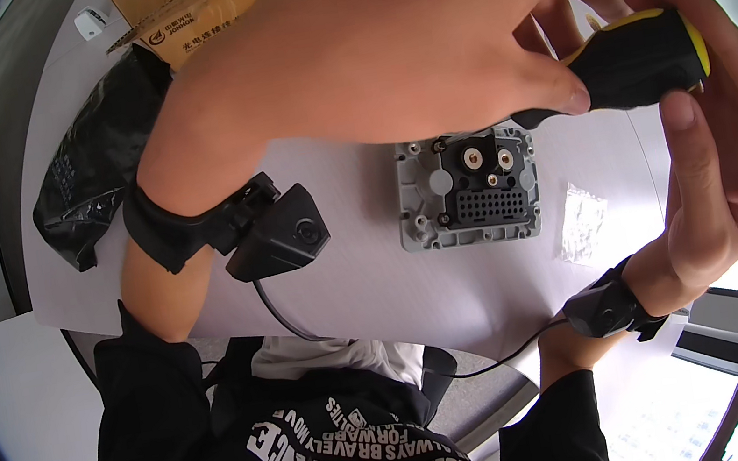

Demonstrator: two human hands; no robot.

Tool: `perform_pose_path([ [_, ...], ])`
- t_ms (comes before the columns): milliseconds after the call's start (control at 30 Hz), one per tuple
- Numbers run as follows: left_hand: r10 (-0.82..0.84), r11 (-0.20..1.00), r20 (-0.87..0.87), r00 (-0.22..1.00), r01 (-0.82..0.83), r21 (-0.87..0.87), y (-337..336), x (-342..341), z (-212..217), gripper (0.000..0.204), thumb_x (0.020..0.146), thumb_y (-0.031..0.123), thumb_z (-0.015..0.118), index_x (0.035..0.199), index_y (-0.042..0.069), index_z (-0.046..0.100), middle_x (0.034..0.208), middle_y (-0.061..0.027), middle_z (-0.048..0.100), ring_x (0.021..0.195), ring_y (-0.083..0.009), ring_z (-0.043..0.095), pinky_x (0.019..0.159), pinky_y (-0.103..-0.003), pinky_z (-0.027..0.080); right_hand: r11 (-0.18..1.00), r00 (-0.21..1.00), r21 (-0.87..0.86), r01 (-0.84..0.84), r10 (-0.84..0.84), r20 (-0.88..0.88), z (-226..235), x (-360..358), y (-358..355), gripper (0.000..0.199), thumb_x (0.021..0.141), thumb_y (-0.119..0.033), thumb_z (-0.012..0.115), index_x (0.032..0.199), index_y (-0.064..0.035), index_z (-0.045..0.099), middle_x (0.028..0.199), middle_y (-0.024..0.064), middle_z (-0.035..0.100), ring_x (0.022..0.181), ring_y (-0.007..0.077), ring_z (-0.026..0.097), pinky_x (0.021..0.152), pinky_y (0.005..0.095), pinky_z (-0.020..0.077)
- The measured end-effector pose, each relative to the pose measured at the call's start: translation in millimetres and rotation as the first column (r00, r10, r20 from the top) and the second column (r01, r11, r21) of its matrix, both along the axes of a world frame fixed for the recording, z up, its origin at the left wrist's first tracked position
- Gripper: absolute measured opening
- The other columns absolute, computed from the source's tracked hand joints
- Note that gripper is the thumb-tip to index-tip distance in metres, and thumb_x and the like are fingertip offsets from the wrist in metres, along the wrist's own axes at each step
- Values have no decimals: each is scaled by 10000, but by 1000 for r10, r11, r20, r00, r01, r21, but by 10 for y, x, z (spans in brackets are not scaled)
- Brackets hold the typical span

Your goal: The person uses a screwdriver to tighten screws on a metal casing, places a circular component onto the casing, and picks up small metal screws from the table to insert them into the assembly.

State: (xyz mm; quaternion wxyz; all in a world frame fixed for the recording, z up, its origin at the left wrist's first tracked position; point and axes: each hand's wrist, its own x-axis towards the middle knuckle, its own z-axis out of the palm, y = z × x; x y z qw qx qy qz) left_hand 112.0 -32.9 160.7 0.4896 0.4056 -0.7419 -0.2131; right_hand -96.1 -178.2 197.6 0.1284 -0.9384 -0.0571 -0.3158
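A screwdriver (633, 61) with a thick black-and-yellow handle is held up at the upper right, lying roughly sideways. My left hand (484, 44) reaches across from the left, its thumb and fingers closed on the front part of the handle; the shaft is hidden. Around the butt end curls my right hand (724, 152), thumb against the handle from below and fingers beyond it. Below my left hand, a grey metal housing (415, 191) with a black connector insert (490, 204) rests on the table. Three round metal contacts and a block of small holes show in the insert.
A small clear plastic bag (583, 224) lies right of the housing. At the back left are a black plastic bag (90, 161) and an open cardboard box (197, 14). Cabled black devices (280, 233) are strapped to both wrists. The table's (369, 296) near edge curves before me.
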Motion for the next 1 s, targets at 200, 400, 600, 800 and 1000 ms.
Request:
perform_pose_path([
  [200,-319,855,-85,944,325,403,-109,224,291,409,954,156,709,1267,-61,558,1008,-213,704,910,-274,707,784,-373,542,950,945,-48,310,-302,121,-181,7,138,516,844,-343,807,1228,-15,703,1265,175,690,1024,233,718,896,329,579],
  [400,-177,963,-19,984,177,205,-107,86,-37,451,952,153,709,1309,-49,520,1038,-203,695,883,-261,692,766,-353,528,957,989,-250,147,-141,43,-58,-27,26,687,908,-519,605,1406,-46,572,1421,231,583,1230,345,631,1028,430,510],
  [600,-158,979,138,978,137,151,76,26,88,446,966,151,677,1311,-70,500,1008,-178,673,830,-277,652,754,-356,520,992,994,-78,104,-107,-31,-67,-129,29,454,957,-204,663,1355,4,594,1325,211,637,1145,304,683,1010,439,561],
  [800,-49,997,129,990,41,61,-56,-5,-55,446,969,170,689,1287,-77,498,1030,-192,674,857,-283,662,796,-361,530,961,961,-33,275,-274,36,-165,-66,102,535,909,-408,731,1250,0,666,1226,178,671,1097,285,688,983,432,571],
  [1000,-170,972,-43,985,174,158,-247,107,-268,554,949,156,732,1397,-42,474,1079,-197,706,973,-284,698,921,-367,546,997,999,66,47,-45,-23,-157,-102,38,547,910,-372,715,1317,-16,630,1331,212,627,1100,297,676,942,382,566],
])
